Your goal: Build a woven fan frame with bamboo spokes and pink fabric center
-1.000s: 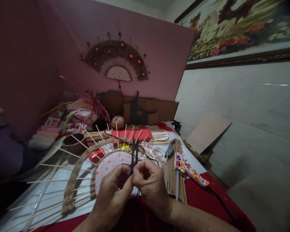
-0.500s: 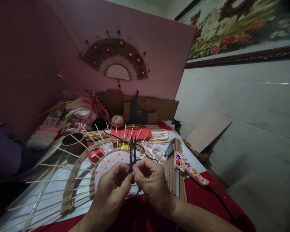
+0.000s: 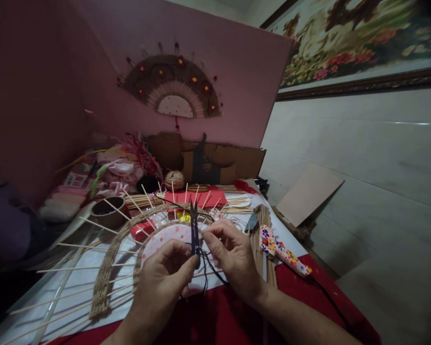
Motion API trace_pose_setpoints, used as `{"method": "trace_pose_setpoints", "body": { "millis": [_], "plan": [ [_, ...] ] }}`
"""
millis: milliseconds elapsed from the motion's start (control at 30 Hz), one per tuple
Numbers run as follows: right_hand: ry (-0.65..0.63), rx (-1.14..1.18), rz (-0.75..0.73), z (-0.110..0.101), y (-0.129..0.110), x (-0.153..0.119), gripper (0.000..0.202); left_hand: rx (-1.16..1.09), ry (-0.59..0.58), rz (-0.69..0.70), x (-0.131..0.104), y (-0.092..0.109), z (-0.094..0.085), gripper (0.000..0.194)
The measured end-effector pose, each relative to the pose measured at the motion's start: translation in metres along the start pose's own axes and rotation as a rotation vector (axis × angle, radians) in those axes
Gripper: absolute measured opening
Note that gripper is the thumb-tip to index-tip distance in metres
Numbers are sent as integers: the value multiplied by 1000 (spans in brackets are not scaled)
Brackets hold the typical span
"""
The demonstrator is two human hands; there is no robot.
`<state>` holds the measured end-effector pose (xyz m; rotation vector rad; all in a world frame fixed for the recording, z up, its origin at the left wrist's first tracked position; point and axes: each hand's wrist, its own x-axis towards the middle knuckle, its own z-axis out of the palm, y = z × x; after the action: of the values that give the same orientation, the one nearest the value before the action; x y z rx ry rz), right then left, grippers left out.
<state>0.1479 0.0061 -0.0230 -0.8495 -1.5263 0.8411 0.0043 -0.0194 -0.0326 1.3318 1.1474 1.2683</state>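
- Over the near right part of the woven fan frame (image 3: 106, 278), the left hand (image 3: 168, 278) grips a pair of dark snips (image 3: 195, 230) between thumb and fingers, blades pointing up
- Just right of the snips and partly over the frame's right side, the right hand (image 3: 237, 263) has drawn away from the blades, which it was beside a half second ago; its thumb and forefinger tips are close together, and I cannot tell what is between them
- Below and between the hands, at the frame's near right, loops and ends of black cord (image 3: 205, 268) now show more plainly than before
- The snips' tips stand nearer each other than in the earlier views, leaving a narrow gap
- The frame lies where it was, on the white sheet (image 3: 70, 287): tan cord woven in two arcs, thin pale sticks fanning outward, a pale half disc (image 3: 168, 237) with red dots at its centre
- Right of the frame are brown cardboard (image 3: 271, 275) and a flower-patterned glue gun (image 3: 287, 258); behind its left part sits a roll of tape (image 3: 109, 214)
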Motion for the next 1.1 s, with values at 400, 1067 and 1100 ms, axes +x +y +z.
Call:
{"method": "trace_pose_setpoints", "body": {
  "millis": [400, 1067, 1100],
  "plan": [
    [-117, 140, 256, 3, 7, 2, 29, 205, -4, 45, -4, 0, -1, 23],
    [-18, 360, 296, 6, 16, 6, 27, -193, 109, -120, 4, 13, -10, 14],
    [-23, 390, 314, 6, 16, 6, 26, -186, 107, -106, 5, 12, -11, 16]
  ]
}}
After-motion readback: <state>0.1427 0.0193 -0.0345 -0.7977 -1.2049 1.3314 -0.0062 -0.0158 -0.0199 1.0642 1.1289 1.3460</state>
